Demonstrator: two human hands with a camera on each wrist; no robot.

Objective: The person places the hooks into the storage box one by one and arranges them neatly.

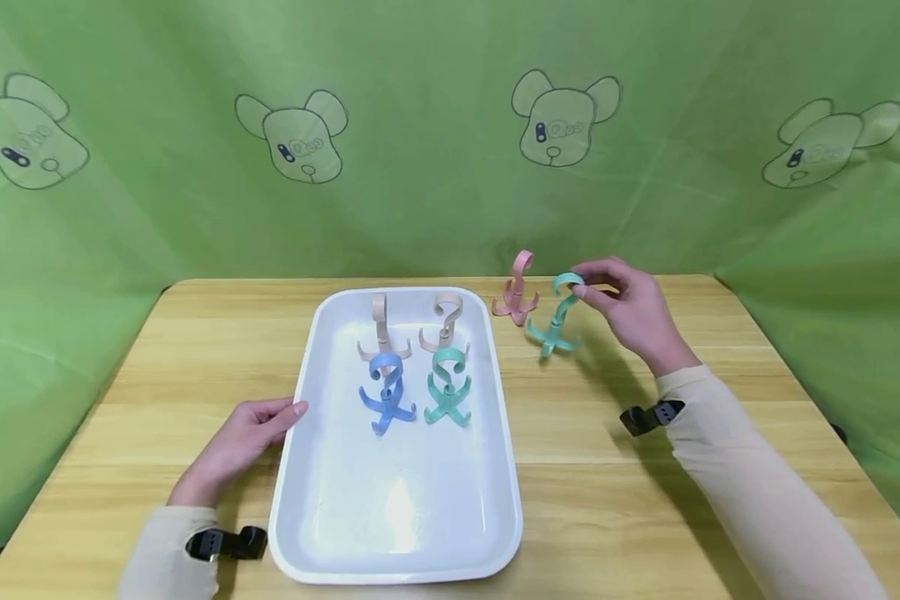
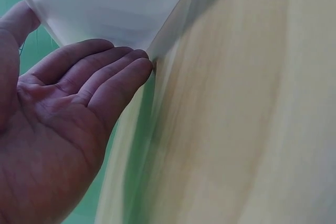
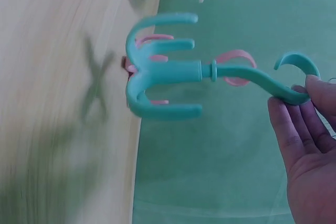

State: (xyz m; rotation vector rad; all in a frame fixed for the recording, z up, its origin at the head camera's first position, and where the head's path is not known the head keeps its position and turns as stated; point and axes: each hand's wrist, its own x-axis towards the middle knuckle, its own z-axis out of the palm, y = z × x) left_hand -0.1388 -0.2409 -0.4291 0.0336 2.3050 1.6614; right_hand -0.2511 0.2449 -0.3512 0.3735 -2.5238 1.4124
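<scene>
By its curved top, my right hand pinches a teal four-prong hanging hook between thumb and fingers. In the right wrist view this hook is upright with its prongs above the table, its shadow apart from it. Just beyond it a pink hook stands on the table. My left hand grips the left side of a white tray, thumb on the rim and fingers along the outer wall. Inside the tray stand two beige hooks, a blue hook and another teal hook.
The wooden table reaches back to a green curtain printed with mouse-like heads. The hooks in the tray stand in its far half, beige ones behind the blue and teal. Black wrist cameras sit on both sleeves.
</scene>
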